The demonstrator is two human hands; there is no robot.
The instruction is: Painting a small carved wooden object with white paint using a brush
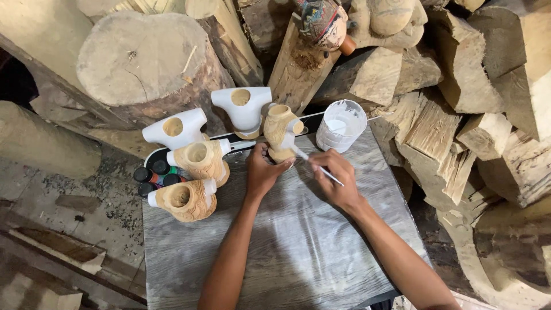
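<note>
My left hand grips the base of a carved wooden torso piece, holding it upright on the grey board. My right hand holds a thin paintbrush whose white-loaded tip touches the piece's shoulder stub. That stub is partly coated white. A white cup of white paint stands just right of the piece, at the board's far edge.
Several other carved torsos stand at the board's left: two painted white, two mostly bare wood. Small dark paint jars sit beside them. Logs and split wood blocks crowd the back and right.
</note>
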